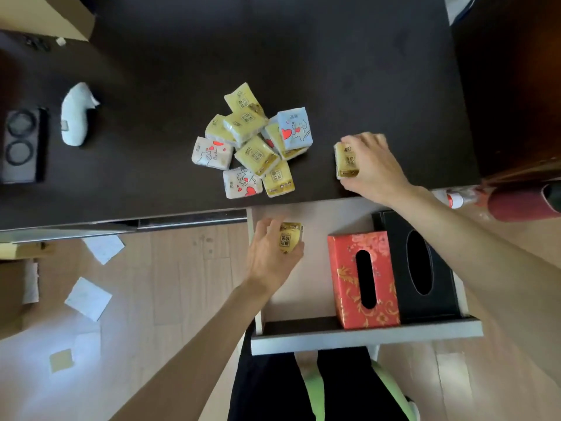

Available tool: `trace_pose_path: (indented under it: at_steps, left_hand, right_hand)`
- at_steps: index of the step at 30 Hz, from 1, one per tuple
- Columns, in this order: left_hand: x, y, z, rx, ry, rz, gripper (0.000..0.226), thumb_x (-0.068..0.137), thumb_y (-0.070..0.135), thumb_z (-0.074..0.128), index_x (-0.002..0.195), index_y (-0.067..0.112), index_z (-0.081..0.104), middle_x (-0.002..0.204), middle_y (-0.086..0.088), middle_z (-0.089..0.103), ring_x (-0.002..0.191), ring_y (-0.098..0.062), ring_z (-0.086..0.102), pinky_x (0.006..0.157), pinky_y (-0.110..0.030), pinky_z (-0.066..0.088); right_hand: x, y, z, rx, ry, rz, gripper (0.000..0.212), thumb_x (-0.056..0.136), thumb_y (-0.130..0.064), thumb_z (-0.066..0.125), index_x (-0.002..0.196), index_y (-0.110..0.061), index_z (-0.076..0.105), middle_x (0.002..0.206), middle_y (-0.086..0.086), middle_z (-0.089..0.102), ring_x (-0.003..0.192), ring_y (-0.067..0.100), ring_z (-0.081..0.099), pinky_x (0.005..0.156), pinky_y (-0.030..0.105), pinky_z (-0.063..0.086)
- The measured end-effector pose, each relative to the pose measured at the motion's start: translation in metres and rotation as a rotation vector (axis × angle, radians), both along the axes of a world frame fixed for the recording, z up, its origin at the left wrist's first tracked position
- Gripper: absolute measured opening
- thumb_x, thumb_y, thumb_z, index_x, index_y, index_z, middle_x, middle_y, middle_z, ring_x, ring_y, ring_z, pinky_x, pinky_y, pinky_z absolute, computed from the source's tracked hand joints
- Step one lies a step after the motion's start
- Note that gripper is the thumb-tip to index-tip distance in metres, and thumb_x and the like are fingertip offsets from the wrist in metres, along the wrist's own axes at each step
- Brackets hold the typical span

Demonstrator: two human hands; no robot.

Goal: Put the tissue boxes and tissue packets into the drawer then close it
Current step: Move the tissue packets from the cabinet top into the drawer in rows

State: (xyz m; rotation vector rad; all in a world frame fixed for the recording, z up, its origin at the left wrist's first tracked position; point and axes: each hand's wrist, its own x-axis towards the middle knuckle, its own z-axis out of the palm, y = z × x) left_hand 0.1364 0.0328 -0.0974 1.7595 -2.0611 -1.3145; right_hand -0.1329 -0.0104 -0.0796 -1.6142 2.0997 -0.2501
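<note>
The drawer [367, 334] is pulled out below the dark desk [303, 41]. A red tissue box [362, 279] and a black tissue box [422, 265] stand side by side in its right half. My left hand [268, 256] holds a yellow tissue packet [290, 237] over the drawer's left part. My right hand [372, 167] grips another yellow packet [346, 161] on the desk near its front edge. A pile of several tissue packets [253, 141], yellow, white and one blue, lies on the desk left of my right hand.
A white object [74, 113] and a dark case with two rings [21, 144] lie on the desk's left side. Paper sheets [88, 297] are scattered on the wooden floor. A red cylinder [522, 205] and a bottle [455, 198] lie at the right. My legs are under the drawer.
</note>
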Motion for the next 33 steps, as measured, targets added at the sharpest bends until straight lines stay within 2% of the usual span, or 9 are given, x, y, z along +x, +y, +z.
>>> trace_pose_path:
  at_steps: [5, 7, 9, 12, 15, 17, 20, 27, 33]
  left_hand:
    - [-0.012, 0.016, -0.024, -0.015, -0.125, -0.090, 0.068, 0.082, 0.025, 0.076, 0.141, 0.029, 0.043, 0.133, 0.000, 0.053, 0.119, -0.022, 0.052, 0.088, -0.029, 0.045]
    - [-0.015, 0.015, -0.036, -0.038, -0.170, -0.258, 0.080, 0.080, 0.005, 0.072, 0.147, 0.028, 0.034, 0.140, -0.001, 0.051, 0.132, -0.025, 0.044, 0.105, -0.036, 0.040]
    - [-0.015, 0.010, -0.046, -0.142, -0.190, -0.539, 0.094, 0.074, -0.014, 0.067, 0.151, 0.026, 0.031, 0.150, -0.002, 0.045, 0.147, -0.025, 0.028, 0.120, -0.045, 0.019]
    - [-0.010, 0.005, -0.056, -0.243, -0.232, -0.808, 0.093, 0.070, -0.019, 0.063, 0.148, 0.025, 0.041, 0.160, 0.001, 0.034, 0.154, -0.023, 0.011, 0.124, -0.051, 0.008]
    - [-0.008, 0.011, -0.065, -0.213, -0.239, -0.508, 0.075, 0.077, -0.010, 0.064, 0.142, 0.023, 0.046, 0.159, -0.001, 0.033, 0.154, -0.024, 0.014, 0.119, -0.049, 0.031]
    - [-0.008, 0.014, -0.072, -0.182, -0.307, -0.380, 0.070, 0.082, 0.015, 0.073, 0.143, 0.018, 0.039, 0.160, -0.007, 0.029, 0.151, -0.028, 0.019, 0.116, -0.048, 0.036]
    - [-0.007, 0.011, -0.089, -0.234, -0.445, -0.543, 0.082, 0.076, 0.043, 0.078, 0.142, 0.017, 0.037, 0.147, -0.009, 0.041, 0.138, -0.028, 0.037, 0.109, -0.045, 0.038]
    - [0.013, -0.015, -0.112, -0.571, -0.503, -0.676, 0.062, 0.063, 0.047, 0.078, 0.112, 0.013, 0.065, 0.105, -0.009, 0.066, 0.103, -0.032, 0.060, 0.103, -0.047, 0.041]
    - [0.019, -0.019, -0.113, -0.692, -0.495, -0.722, 0.058, 0.076, 0.051, 0.064, 0.119, 0.013, 0.065, 0.113, -0.007, 0.065, 0.107, -0.031, 0.060, 0.107, -0.044, 0.034]
  right_hand:
    - [0.015, 0.069, 0.010, -0.103, -0.176, -0.102, 0.076, 0.076, -0.036, 0.084, 0.141, -0.024, 0.045, 0.132, 0.001, 0.049, 0.121, 0.018, 0.041, 0.089, 0.032, 0.041]
    - [0.015, 0.096, 0.006, -0.073, -0.233, -0.111, 0.078, 0.077, -0.036, 0.085, 0.142, -0.027, 0.043, 0.133, -0.002, 0.047, 0.121, 0.013, 0.042, 0.087, 0.025, 0.039]
    - [0.014, 0.115, -0.004, -0.031, -0.267, -0.120, 0.079, 0.077, -0.035, 0.086, 0.143, -0.028, 0.043, 0.133, -0.004, 0.046, 0.121, 0.011, 0.043, 0.084, 0.019, 0.037]
    - [0.017, 0.126, -0.021, 0.012, -0.264, -0.110, 0.079, 0.078, -0.034, 0.086, 0.143, -0.025, 0.043, 0.133, -0.001, 0.046, 0.123, 0.014, 0.045, 0.086, 0.024, 0.038]
    - [0.027, 0.127, -0.036, 0.035, -0.270, -0.093, 0.077, 0.079, -0.038, 0.085, 0.142, -0.027, 0.043, 0.132, -0.002, 0.046, 0.119, 0.014, 0.048, 0.082, 0.025, 0.042]
    - [0.038, 0.124, -0.045, 0.045, -0.257, -0.071, 0.078, 0.080, -0.042, 0.084, 0.143, -0.029, 0.041, 0.132, -0.003, 0.045, 0.116, 0.013, 0.050, 0.080, 0.026, 0.046]
    - [0.057, 0.115, -0.057, -0.008, -0.238, 0.000, 0.079, 0.080, -0.044, 0.082, 0.144, -0.028, 0.040, 0.134, -0.003, 0.045, 0.116, 0.013, 0.049, 0.081, 0.029, 0.049]
    - [0.075, 0.099, -0.082, -0.044, 0.009, 0.216, 0.077, 0.075, -0.050, 0.080, 0.141, -0.028, 0.045, 0.130, -0.003, 0.048, 0.117, 0.021, 0.052, 0.075, 0.038, 0.051]
    - [0.076, 0.083, -0.104, 0.127, 0.103, 0.324, 0.097, 0.068, -0.062, 0.076, 0.149, -0.026, 0.036, 0.139, -0.004, 0.046, 0.130, 0.021, 0.045, 0.091, 0.040, 0.045]
